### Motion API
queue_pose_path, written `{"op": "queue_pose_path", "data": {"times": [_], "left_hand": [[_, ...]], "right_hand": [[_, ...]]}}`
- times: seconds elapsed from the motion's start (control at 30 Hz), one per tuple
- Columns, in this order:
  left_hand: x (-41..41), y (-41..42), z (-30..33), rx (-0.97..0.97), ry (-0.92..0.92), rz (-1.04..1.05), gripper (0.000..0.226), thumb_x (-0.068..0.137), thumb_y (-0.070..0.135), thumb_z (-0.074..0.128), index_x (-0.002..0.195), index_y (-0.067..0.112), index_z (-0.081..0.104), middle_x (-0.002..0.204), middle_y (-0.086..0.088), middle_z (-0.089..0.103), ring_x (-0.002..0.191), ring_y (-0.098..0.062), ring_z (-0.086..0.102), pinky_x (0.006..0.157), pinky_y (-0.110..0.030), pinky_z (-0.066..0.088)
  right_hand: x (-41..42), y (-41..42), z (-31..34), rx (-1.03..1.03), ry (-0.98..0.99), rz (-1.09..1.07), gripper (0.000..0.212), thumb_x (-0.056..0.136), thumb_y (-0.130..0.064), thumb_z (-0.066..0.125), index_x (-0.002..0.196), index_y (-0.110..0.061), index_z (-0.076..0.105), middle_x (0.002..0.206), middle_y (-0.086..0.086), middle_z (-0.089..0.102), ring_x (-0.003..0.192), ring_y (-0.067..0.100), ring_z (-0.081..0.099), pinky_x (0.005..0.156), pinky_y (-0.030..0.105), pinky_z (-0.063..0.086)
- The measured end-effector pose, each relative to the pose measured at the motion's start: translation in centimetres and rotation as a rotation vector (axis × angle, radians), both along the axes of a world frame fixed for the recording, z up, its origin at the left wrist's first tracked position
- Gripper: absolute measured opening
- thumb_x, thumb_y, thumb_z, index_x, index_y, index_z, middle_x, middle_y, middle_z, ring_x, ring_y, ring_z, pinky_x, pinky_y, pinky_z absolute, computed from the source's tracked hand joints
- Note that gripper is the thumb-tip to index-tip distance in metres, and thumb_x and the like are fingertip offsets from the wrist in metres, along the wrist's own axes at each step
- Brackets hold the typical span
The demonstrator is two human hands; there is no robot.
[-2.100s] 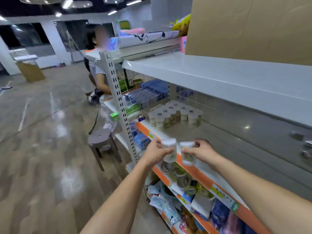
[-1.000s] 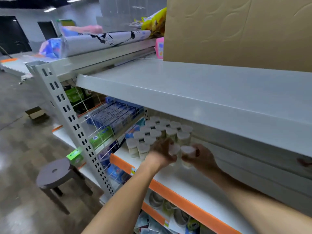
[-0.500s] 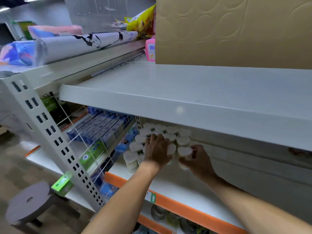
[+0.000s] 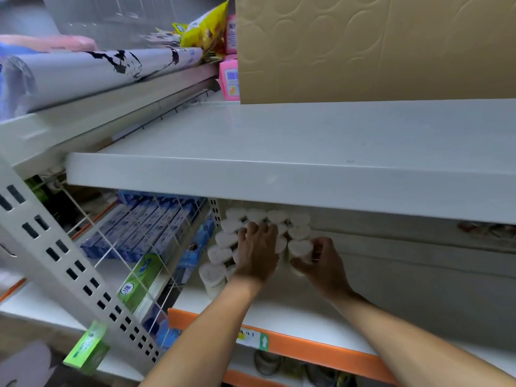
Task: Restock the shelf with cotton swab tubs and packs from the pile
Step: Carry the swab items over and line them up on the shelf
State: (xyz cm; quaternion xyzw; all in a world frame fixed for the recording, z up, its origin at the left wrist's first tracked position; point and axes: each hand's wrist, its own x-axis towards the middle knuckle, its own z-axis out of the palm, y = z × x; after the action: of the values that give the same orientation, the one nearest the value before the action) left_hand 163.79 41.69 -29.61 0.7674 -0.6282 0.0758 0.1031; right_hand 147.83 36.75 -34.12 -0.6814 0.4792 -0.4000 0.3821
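Two hands: both reached under the upper shelf (image 4: 293,141) into the tub cluster (image 4: 240,227) at the back left of the orange-edged shelf (image 4: 307,346).
Hidden: left hand (image 4: 258,252) covered the tubs beneath it; whether it held one could not be told. Back row of tubs partly cut off by the upper shelf's front edge. Items on the shelf below were blurred and cut by the frame.
Left fingers (image 4: 252,230): spread fairly straight, lying palm-down across the tub lids, touching them.
Right fingers (image 4: 321,244): curled round one white-lidded tub (image 4: 300,248); right hand (image 4: 321,261) gripped it upright, just beside the right edge of the cluster.
Tubs: heart-shaped white lids, clear bodies, packed touching in rows; nearest tub (image 4: 212,277) stood at the front left.
Surface: white shelf board, orange front strip with a label and a green arrow tag (image 4: 264,341).
Room: perforated grey upright (image 4: 55,252) at left, wire divider (image 4: 134,263), blue boxes (image 4: 145,227) and green boxes (image 4: 139,277) beyond it. Cardboard box (image 4: 377,48) on the upper shelf, pink packs (image 4: 230,79) and yellow bag (image 4: 205,29) beside it, rolled sheet (image 4: 106,71) on the neighbouring top shelf.
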Motion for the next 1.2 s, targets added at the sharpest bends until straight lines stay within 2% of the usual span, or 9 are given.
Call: {"op": "queue_pose_path", "data": {"times": [0.33,0.5,0.63,0.7,0.77,0.8,0.87,1.03,1.2], "left_hand": [[0.4,-0.1,0.2,0.036,0.006,-0.003,0.05,0.085,0.029,0.064,0.132,0.021,0.046,0.134,-0.004,0.048,0.125,-0.029,0.039,0.103,-0.041,0.034],[0.5,0.2,0.6,0.091,0.029,-0.014,0.056,0.081,0.034,0.066,0.133,0.021,0.046,0.135,-0.004,0.047,0.127,-0.029,0.037,0.106,-0.042,0.032],[0.0,1.0,1.5,0.075,0.08,-0.024,0.059,0.081,0.046,0.059,0.133,0.019,0.049,0.135,-0.006,0.05,0.128,-0.03,0.037,0.107,-0.046,0.031],[-0.5,1.3,2.0,0.042,0.097,-0.054,0.054,0.082,0.041,0.056,0.131,0.018,0.051,0.136,-0.006,0.05,0.128,-0.03,0.038,0.107,-0.046,0.032],[-1.0,1.3,2.4,0.014,0.085,-0.09,0.047,0.084,0.034,0.056,0.128,0.019,0.054,0.135,-0.005,0.051,0.128,-0.029,0.039,0.106,-0.043,0.032],[-1.4,1.1,2.7,0.005,0.076,-0.107,0.043,0.085,0.031,0.056,0.126,0.019,0.056,0.133,-0.005,0.053,0.126,-0.027,0.041,0.104,-0.041,0.032],[-2.4,0.7,3.3,0.009,0.079,-0.142,0.038,0.086,0.028,0.055,0.122,0.018,0.06,0.129,-0.004,0.057,0.122,-0.026,0.046,0.103,-0.039,0.032],[-5.9,-0.6,4.3,0.165,0.026,-0.251,0.038,0.089,0.034,0.054,0.123,0.017,0.059,0.125,-0.01,0.058,0.123,-0.03,0.049,0.105,-0.042,0.034],[-9.5,-1.5,4.1,0.258,0.077,-0.343,0.04,0.09,0.035,0.056,0.125,0.017,0.058,0.128,-0.01,0.058,0.121,-0.03,0.053,0.101,-0.041,0.043]], "right_hand": [[0.8,0.6,0.5,0.021,-0.018,-0.028,0.051,0.066,-0.025,0.09,0.102,-0.016,0.056,0.099,0.001,0.066,0.088,0.017,0.065,0.075,0.04,0.056],[1.1,0.7,1.2,0.011,0.031,-0.018,0.043,0.067,-0.023,0.089,0.098,-0.014,0.061,0.094,0.001,0.068,0.084,0.014,0.065,0.069,0.027,0.05],[0.9,0.6,1.6,0.018,0.048,0.011,0.036,0.062,-0.02,0.092,0.079,-0.026,0.061,0.079,-0.014,0.068,0.068,-0.007,0.062,0.056,0.009,0.043],[0.4,0.6,1.7,0.042,0.081,0.013,0.042,0.06,-0.02,0.093,0.09,-0.022,0.064,0.088,-0.011,0.068,0.077,-0.003,0.063,0.065,0.012,0.049],[-0.4,0.7,2.0,0.083,0.219,0.013,0.065,0.065,-0.027,0.09,0.12,-0.011,0.059,0.114,0.003,0.062,0.101,0.016,0.062,0.086,0.028,0.053],[-1.0,0.6,2.2,0.096,0.302,0.016,0.074,0.069,-0.03,0.087,0.131,-0.009,0.053,0.124,0.007,0.056,0.111,0.02,0.057,0.093,0.034,0.051],[-2.6,0.2,2.7,0.106,0.414,0.035,0.075,0.076,-0.034,0.081,0.139,-0.008,0.046,0.135,0.011,0.051,0.123,0.024,0.051,0.102,0.034,0.046],[-7.6,-0.9,4.9,0.214,0.739,0.152,0.071,0.086,-0.041,0.071,0.144,-0.015,0.042,0.147,0.01,0.042,0.133,0.025,0.044,0.104,0.03,0.038],[-12.3,-0.4,6.4,0.286,0.883,0.162,0.071,0.086,-0.042,0.071,0.146,-0.019,0.041,0.153,0.007,0.038,0.134,0.024,0.045,0.103,0.03,0.039]]}}
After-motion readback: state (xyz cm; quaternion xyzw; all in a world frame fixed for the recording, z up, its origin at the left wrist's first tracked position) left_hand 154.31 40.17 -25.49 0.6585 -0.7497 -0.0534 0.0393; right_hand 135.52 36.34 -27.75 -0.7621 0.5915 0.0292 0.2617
